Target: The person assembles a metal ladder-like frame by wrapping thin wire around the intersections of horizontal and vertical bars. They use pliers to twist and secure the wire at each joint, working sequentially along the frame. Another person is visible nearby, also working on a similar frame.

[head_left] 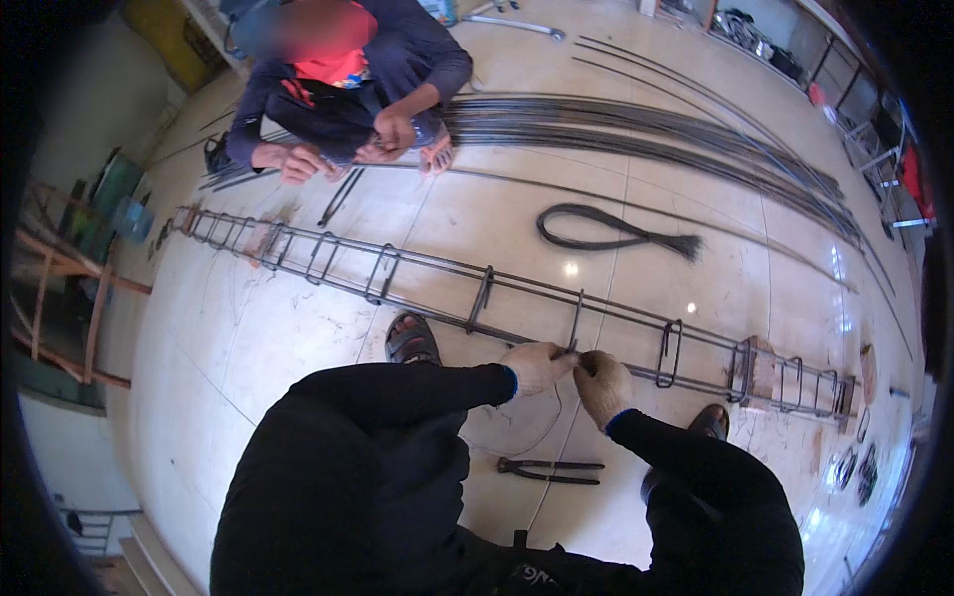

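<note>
Brown timber, rough and squared, makes the open frame [97, 323] at the left edge of the pale, glossy tiled floor [268, 328]. From near that side a long, narrow cage [481, 300] of dark metal rods slants across the middle of the floor to its right side, thin straight bars ringed by rectangular hoops. Behind its left part, toward the far edge, crouches a co-worker [427, 50] in dark sleeves, both bare hands low in front. Nearer me, a strapped dark sandal [410, 341] stands against the cage's near side. Black metal pincers [552, 465], slim-handled, lie on the tiles before the kneeling lap, while beyond the cage rests a looped bundle of dark wire [651, 236], its tail frayed. Long ribbed-looking bars [596, 139] spread behind it toward the right edge, and a reddish-brown block [760, 375] sits at the cage's right end.

Now the hands, both in cream knitted gloves with blue cuffs. The left hand [537, 368] reaches rightward, fingers bent over the cage's near bar; the right hand [601, 387] angles up to meet it, fingers curled. Thin wire [559, 405] curves down below them; I cannot tell whether either grip is closed on it.
</note>
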Tool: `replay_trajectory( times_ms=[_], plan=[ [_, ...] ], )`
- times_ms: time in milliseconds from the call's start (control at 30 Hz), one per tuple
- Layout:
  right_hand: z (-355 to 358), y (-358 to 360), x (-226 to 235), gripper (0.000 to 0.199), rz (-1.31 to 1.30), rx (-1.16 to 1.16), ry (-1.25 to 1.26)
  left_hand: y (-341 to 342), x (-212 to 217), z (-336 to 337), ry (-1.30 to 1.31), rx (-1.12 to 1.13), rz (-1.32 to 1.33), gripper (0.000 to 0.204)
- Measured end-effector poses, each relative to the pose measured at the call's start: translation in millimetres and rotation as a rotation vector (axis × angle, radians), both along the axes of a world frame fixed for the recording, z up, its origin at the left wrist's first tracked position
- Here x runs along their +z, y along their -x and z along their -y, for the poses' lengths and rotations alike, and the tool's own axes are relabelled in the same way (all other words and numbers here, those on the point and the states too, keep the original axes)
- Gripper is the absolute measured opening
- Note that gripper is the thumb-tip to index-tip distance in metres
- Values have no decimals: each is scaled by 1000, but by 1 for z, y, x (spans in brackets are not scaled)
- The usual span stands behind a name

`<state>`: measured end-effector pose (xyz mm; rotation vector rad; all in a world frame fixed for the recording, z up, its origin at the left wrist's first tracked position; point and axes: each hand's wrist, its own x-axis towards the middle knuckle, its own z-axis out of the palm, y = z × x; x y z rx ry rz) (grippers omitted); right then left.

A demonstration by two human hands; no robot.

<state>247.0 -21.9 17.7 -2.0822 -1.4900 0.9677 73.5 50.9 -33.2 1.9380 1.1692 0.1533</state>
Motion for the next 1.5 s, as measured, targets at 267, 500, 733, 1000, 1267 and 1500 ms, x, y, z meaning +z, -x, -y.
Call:
replay_trajectory(
  times_ms=[267,500,733,1000,1267,1500],
  plan=[
    [-25,-17,-4,25,26,350,-301,-14,35,-11,666,88,-104,60],
    [-44,-19,10,19,346,540,-141,-13,15,-2,1108,410,299,29],
    [7,-11,-17,19,317,373,-201,-31,-29,-7,1093,628,399,23],
    [50,7,-48,25,99,356,-56,-13,-9,-6,1051,377,287,28],
    [89,-2,-14,50,294,1204,-185,-29,-43,-13,1645,228,657,35],
    [102,22,-37,38,415,1284,116,-46,-42,4,1562,565,628,27]
  ],
)
